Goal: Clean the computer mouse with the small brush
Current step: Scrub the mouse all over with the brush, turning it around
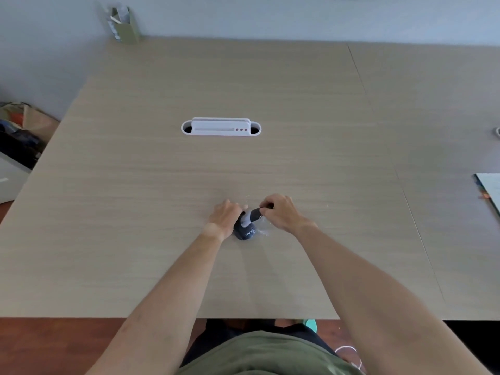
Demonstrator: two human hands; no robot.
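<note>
A dark computer mouse [245,233] with pale lettering on its near end lies on the wooden table [162,198]. My left hand [224,216] grips its left side and covers its far end. My right hand [280,212] pinches the dark handle of a small brush [250,217]. The brush's white bristles rest on the top of the mouse. Small pale specks lie on the table to the right of the mouse.
A white cable-port cover [221,127] sits in the table further back. A green carton [123,24] stands at the far left corner. A booklet [489,189] lies at the right edge. Bags [21,131] sit on the floor at left.
</note>
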